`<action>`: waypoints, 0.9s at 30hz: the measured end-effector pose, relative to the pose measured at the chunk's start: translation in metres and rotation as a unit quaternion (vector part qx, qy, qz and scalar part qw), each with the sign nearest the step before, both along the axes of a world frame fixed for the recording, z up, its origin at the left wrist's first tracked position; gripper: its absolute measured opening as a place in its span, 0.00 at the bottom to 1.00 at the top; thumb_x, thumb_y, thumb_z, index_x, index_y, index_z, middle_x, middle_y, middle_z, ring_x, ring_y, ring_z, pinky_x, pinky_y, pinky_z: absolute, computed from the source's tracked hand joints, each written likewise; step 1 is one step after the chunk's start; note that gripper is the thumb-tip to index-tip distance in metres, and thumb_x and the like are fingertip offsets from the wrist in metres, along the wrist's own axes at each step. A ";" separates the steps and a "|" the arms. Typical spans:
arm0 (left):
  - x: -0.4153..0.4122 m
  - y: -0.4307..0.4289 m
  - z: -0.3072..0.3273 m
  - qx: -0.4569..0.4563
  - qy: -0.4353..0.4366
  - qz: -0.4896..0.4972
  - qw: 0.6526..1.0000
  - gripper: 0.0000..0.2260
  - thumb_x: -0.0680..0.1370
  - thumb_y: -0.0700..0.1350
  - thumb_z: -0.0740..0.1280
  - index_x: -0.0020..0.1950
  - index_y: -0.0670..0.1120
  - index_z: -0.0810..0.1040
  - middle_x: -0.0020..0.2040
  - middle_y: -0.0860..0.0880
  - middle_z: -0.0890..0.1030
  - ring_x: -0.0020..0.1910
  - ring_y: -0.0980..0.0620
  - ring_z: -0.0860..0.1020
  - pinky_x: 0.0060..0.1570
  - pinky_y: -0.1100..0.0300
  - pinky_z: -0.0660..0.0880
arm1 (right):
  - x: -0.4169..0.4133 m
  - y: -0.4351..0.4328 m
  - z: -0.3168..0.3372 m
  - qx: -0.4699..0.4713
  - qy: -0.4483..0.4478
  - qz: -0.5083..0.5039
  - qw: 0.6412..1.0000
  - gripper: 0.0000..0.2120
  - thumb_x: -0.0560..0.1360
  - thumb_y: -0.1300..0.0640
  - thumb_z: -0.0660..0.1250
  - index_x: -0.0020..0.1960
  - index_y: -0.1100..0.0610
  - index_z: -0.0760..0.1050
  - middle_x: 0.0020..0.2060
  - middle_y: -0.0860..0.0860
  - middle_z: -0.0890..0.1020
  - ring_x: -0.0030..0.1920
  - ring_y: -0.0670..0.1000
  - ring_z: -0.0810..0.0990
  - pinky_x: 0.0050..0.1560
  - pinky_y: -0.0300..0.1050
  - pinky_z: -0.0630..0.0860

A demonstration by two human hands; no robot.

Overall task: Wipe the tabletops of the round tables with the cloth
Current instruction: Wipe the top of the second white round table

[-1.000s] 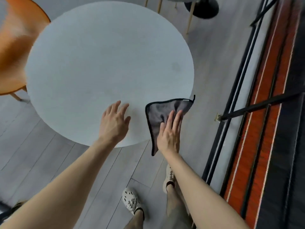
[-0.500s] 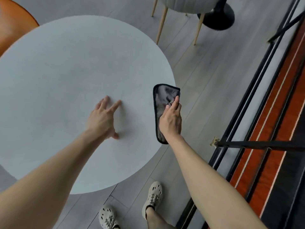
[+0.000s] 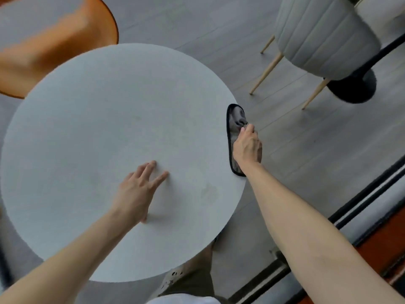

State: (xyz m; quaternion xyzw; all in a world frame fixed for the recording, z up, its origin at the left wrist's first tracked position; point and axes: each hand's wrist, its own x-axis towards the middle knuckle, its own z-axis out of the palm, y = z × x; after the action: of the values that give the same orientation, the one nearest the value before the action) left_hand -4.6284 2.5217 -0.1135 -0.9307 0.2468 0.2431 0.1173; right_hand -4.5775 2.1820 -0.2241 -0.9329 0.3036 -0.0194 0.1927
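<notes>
A round white table fills the middle of the head view. A grey cloth with a black hem is folded over the table's right edge. My right hand lies on the cloth at that edge, its fingers curled down and bunching the fabric at the fingertips. My left hand rests flat on the tabletop near the middle, fingers spread and straight, well apart from the cloth.
An orange chair stands behind the table at the upper left. A grey padded chair on wooden legs and a black table base are at the upper right. A black rail runs along the right over grey plank floor.
My right hand has slid the cloth further along the table's right edge, and its fingers have gone from straight to curled on the fabric. The left hand stays flat on the top.
</notes>
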 end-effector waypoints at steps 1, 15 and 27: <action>0.002 -0.007 0.004 0.014 0.010 0.001 1.000 0.67 0.46 0.62 0.88 0.83 0.57 0.64 0.82 0.41 0.63 0.78 0.41 0.65 0.67 0.50 0.75 | 0.006 -0.005 0.001 -0.007 -0.002 0.023 1.000 0.14 0.91 0.53 0.52 0.63 0.62 0.69 0.58 0.64 0.81 0.52 0.68 0.84 0.45 0.54 0.71; 0.175 -0.167 0.008 -0.078 0.007 0.445 0.892 0.71 0.55 0.73 0.82 0.83 0.64 0.35 0.85 0.44 0.42 0.85 0.39 0.43 0.76 0.32 0.61 | 0.104 -0.052 0.008 0.028 -0.001 0.304 0.952 0.11 0.90 0.54 0.55 0.61 0.61 0.71 0.53 0.60 0.78 0.46 0.66 0.82 0.41 0.53 0.70; 0.203 -0.182 -0.007 -0.008 0.015 0.484 0.875 0.74 0.48 0.69 0.85 0.82 0.69 0.38 0.85 0.43 0.44 0.84 0.37 0.46 0.73 0.34 0.65 | 0.262 -0.034 0.001 0.017 -0.032 0.505 0.863 0.13 0.89 0.54 0.53 0.58 0.61 0.71 0.48 0.59 0.79 0.41 0.64 0.83 0.35 0.54 0.74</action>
State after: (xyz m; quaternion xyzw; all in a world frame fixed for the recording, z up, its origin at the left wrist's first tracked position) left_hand -4.4252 2.3398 -0.1206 -0.9311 -0.2305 0.2814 -0.0265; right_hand -4.3159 2.1477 -0.2234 -0.9539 -0.2148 0.0557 0.2021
